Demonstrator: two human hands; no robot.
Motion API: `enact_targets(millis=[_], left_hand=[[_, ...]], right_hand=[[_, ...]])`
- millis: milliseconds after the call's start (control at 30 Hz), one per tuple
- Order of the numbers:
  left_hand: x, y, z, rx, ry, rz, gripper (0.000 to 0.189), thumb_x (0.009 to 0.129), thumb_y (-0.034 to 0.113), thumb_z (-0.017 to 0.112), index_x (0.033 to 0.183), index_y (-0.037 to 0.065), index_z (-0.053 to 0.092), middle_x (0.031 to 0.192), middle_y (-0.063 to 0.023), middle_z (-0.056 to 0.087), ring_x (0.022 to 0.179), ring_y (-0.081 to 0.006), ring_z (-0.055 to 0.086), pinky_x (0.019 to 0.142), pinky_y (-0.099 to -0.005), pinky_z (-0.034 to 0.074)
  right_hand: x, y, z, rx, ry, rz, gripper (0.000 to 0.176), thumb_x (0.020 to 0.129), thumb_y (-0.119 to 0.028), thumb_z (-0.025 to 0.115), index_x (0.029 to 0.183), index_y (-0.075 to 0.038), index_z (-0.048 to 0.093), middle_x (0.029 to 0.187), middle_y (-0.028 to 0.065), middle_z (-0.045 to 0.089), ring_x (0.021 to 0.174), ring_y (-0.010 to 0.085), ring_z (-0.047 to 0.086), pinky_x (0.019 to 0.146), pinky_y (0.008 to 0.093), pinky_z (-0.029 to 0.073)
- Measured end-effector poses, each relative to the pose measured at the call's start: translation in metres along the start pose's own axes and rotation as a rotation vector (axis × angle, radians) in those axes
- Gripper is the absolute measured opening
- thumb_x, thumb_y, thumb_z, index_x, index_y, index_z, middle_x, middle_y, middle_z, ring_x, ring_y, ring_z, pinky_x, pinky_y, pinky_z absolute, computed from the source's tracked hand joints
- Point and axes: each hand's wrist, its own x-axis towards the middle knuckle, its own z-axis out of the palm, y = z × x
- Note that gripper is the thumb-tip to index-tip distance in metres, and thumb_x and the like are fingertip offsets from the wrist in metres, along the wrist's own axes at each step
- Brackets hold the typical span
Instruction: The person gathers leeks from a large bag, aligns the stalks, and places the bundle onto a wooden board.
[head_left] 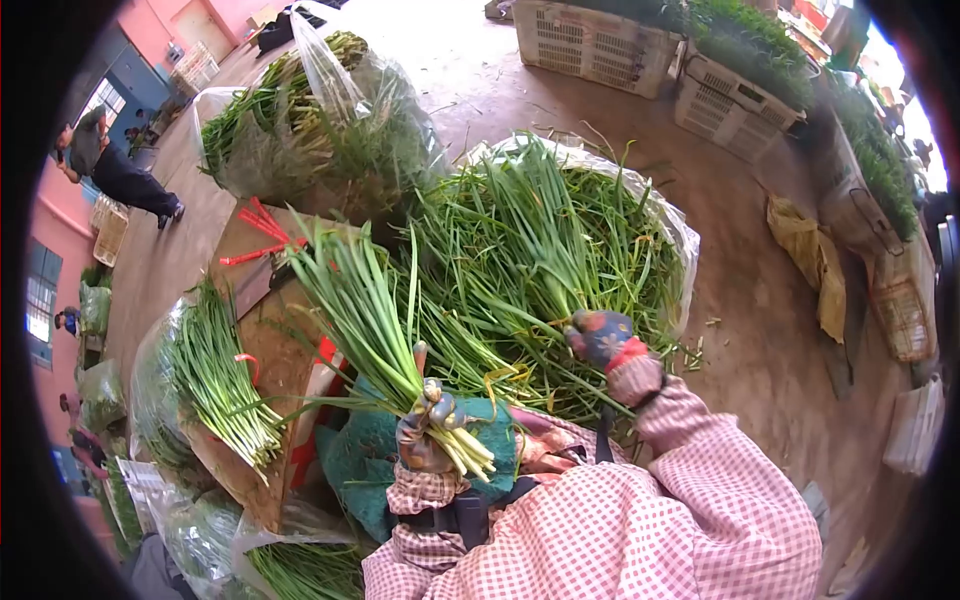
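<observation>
**Left hand clamps a bunch of green stalks**

The left hand [428, 432] is closed around the pale ends of a bunch [375, 335], its leaves fanning over the table [225, 440]. The right hand [603, 340] touches the big pile [545, 235]; whether it grips any stalks is unclear. A tied bundle [215, 375] lies along the table's left edge, red ties [262, 232] near its far corner. Beyond stand a full plastic bag [310, 120] and crates [598, 48].

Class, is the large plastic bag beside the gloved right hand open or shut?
Open: the bag has its edge spread wide around heaped greens.
</observation>
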Motion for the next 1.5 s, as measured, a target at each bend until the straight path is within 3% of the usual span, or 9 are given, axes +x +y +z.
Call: enact_targets(millis=[167, 533, 667, 733, 867, 1000, 1100, 1233, 1500], left_hand=[[-0.002, 0.000, -0.013, 0.117, 0.048, 0.040, 0.070, 0.078, 0.007, 0.053, 0.132, 0.008, 0.007, 0.090, -0.0062, 0.052, 0.062, -0.0095, 0.047, 0.056, -0.0262, 0.040], [-0.016, 0.007, -0.009, 0.254, 0.156, 0.136, 0.077, 0.065, 0.000, 0.061, 0.127, 0.001, 0.017, 0.115, -0.0182, 0.042, 0.086, -0.0209, 0.052, 0.074, -0.0357, 0.049], [0.009, -0.019, 0.003, 0.404, 0.365, 0.181, 0.049, 0.071, 0.005, 0.060, 0.111, -0.011, 0.036, 0.096, -0.0210, 0.053, 0.071, -0.0210, 0.060, 0.051, -0.0267, 0.054], [0.018, -0.026, 0.001, 0.728, 0.724, 0.031, 0.051, 0.072, 0.007, 0.059, 0.113, -0.012, 0.036, 0.097, -0.0216, 0.053, 0.078, -0.0204, 0.058, 0.053, -0.0263, 0.054], [0.004, -0.030, -0.037, 1.031, 0.418, 0.103, 0.039, 0.084, 0.021, 0.044, 0.111, -0.006, 0.045, 0.092, -0.0089, 0.056, 0.075, -0.0117, 0.054, 0.060, -0.0223, 0.047], [0.016, -0.022, -0.019, 0.697, 0.796, -0.125, 0.034, 0.073, 0.010, 0.058, 0.104, -0.003, 0.052, 0.090, -0.0082, 0.058, 0.062, -0.0117, 0.054, 0.050, -0.0278, 0.049], [0.005, -0.011, -0.032, 0.504, 0.548, -0.013, 0.029, 0.074, 0.012, 0.058, 0.099, -0.002, 0.055, 0.091, -0.0085, 0.059, 0.060, -0.0126, 0.055, 0.049, -0.0306, 0.050], [0.012, -0.014, -0.013, 0.476, 0.705, -0.131, 0.025, 0.074, 0.014, 0.057, 0.095, 0.000, 0.056, 0.104, -0.0121, 0.055, 0.061, -0.0144, 0.055, 0.048, -0.0327, 0.051], [-0.001, -0.010, -0.032, 0.387, 0.501, 0.080, 0.027, 0.075, 0.013, 0.056, 0.097, -0.002, 0.056, 0.103, -0.0139, 0.055, 0.065, -0.0142, 0.055, 0.056, -0.0249, 0.049]], right_hand=[[-0.036, -0.030, -0.067, 1.188, -0.034, 0.038, 0.021, 0.077, -0.022, 0.058, 0.080, -0.002, 0.059, 0.063, 0.0046, 0.055, 0.056, 0.0077, 0.050, 0.051, 0.0239, 0.040], [-0.027, -0.048, -0.018, 0.496, 0.546, -0.225, 0.016, 0.071, -0.023, 0.063, 0.075, -0.008, 0.058, 0.057, 0.0080, 0.055, 0.052, 0.0256, 0.054, 0.047, 0.0315, 0.041], [-0.031, -0.069, -0.031, 0.578, 0.596, -0.271, 0.011, 0.071, -0.020, 0.062, 0.073, -0.010, 0.059, 0.056, 0.0087, 0.054, 0.051, 0.0267, 0.054, 0.045, 0.0331, 0.041], [-0.038, -0.076, -0.034, 0.470, 0.475, -0.314, 0.011, 0.072, -0.021, 0.061, 0.074, -0.010, 0.059, 0.054, 0.0087, 0.053, 0.049, 0.0267, 0.054, 0.044, 0.0332, 0.040], [-0.049, -0.093, -0.029, 0.272, 0.422, -0.485, 0.010, 0.065, -0.017, 0.063, 0.067, -0.010, 0.056, 0.052, 0.0072, 0.052, 0.047, 0.0246, 0.052, 0.043, 0.0354, 0.040], [-0.058, -0.088, -0.020, 0.288, 0.469, -0.716, 0.015, 0.068, -0.018, 0.063, 0.078, -0.008, 0.057, 0.056, 0.0056, 0.055, 0.050, 0.0207, 0.055, 0.047, 0.0319, 0.043], [-0.061, -0.066, -0.011, 1.471, -0.097, -0.220, 0.021, 0.079, -0.008, 0.053, 0.099, 0.000, 0.055, 0.076, 0.0068, 0.061, 0.066, 0.0120, 0.057, 0.063, 0.0211, 0.046], [-0.038, -0.062, -0.029, 1.270, -0.256, -0.543, 0.065, 0.074, 0.006, 0.054, 0.129, -0.006, 0.021, 0.122, 0.0088, 0.038, 0.096, 0.0119, 0.045, 0.071, 0.0215, 0.043], [-0.038, -0.072, 0.006, 0.994, -0.236, -0.720, 0.017, 0.078, -0.014, 0.054, 0.090, -0.005, 0.058, 0.078, 0.0093, 0.059, 0.068, 0.0182, 0.057, 0.062, 0.0280, 0.045]])
